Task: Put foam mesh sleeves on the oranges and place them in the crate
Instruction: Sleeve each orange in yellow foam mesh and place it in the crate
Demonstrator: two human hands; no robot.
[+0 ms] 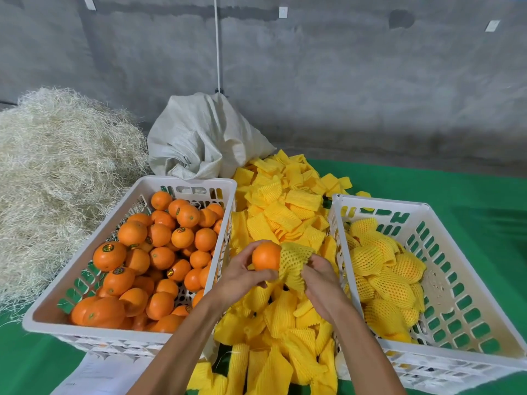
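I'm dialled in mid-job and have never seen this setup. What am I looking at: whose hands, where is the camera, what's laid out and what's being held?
There is no machine: a person works bare-handed, filmed by one camera worn on their head, looking down. The left hand holds a bare orange. The right hand grips a yellow foam mesh sleeve against it. On the green surface the left crate holds bare oranges, a sleeve pile lies in the middle, and the right crate holds sleeved fruit. A sack and straw lie behind.
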